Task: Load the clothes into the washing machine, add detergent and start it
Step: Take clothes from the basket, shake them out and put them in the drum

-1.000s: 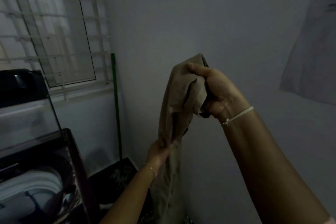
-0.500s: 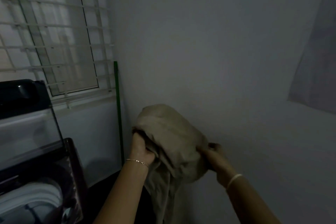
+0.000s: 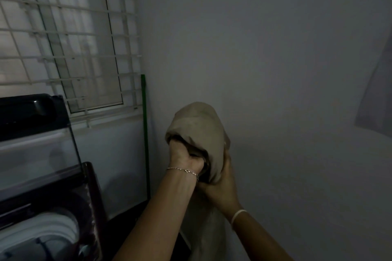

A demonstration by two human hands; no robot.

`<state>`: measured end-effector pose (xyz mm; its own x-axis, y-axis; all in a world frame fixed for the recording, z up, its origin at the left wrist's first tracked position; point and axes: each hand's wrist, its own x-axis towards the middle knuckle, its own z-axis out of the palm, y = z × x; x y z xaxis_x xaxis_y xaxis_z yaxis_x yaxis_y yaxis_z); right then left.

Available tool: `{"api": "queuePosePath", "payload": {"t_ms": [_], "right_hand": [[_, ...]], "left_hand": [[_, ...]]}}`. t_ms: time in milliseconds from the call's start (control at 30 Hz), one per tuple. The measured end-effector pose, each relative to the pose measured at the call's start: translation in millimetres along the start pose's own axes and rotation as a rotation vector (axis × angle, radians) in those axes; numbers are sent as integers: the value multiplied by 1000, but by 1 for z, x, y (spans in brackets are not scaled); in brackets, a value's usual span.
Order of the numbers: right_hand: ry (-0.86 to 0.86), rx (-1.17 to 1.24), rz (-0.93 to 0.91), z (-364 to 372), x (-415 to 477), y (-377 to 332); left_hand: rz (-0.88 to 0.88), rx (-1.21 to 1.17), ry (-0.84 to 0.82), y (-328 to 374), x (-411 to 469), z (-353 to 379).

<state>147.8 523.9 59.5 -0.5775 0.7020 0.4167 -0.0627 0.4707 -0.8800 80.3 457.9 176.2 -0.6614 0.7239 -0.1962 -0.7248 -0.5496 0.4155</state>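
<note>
Far left: washing machine point(image 3: 42, 207), lid point(image 3: 31, 133) raised, white drum rim showing at the bottom corner; contents too dark to make out. Behind it, barred window point(image 3: 63, 34). Next along, green pole point(image 3: 145, 133) leaning upright in the corner.

Centre: left hand point(image 3: 183, 158) raised, fingers clenched in a fist around a bunched fold of the beige garment point(image 3: 199, 131), thin bracelet at the wrist. Just right of it and lower, right hand point(image 3: 220, 186) cupped under the same bundle, fingers wrapped around the cloth, pale band on the wrist. Rest of the garment hanging down between the forearms, well right of the machine and apart from it.

Progress, as a judgement: early. Lid open, but this garment not yet in the drum. No detergent in sight. Loading, dosing and starting probably all left.
</note>
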Motion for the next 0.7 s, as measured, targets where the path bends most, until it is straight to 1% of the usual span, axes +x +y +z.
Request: {"api": "queuePosePath", "payload": {"t_ms": [67, 300, 433, 500, 567, 600, 633, 667, 700], "right_hand": [[62, 7, -23, 5, 6, -4], [61, 46, 45, 12, 19, -20], [83, 50, 58, 10, 31, -26], [121, 46, 63, 8, 37, -31], [141, 20, 78, 4, 43, -34], [144, -5, 97, 3, 47, -36], [150, -32, 114, 2, 51, -37], [156, -59, 122, 1, 54, -37], [157, -85, 118, 1, 58, -38]], "left_hand": [[1, -21, 2, 5, -2, 2], [36, -37, -29, 29, 1, -3], [62, 123, -8, 49, 8, -15], [166, 254, 103, 54, 18, -28], [348, 423, 270, 56, 26, -45], [451, 551, 339, 56, 29, -54], [569, 720, 380, 56, 28, -62], [684, 930, 379, 54, 26, -68], [798, 1150, 335, 50, 21, -73]]}}
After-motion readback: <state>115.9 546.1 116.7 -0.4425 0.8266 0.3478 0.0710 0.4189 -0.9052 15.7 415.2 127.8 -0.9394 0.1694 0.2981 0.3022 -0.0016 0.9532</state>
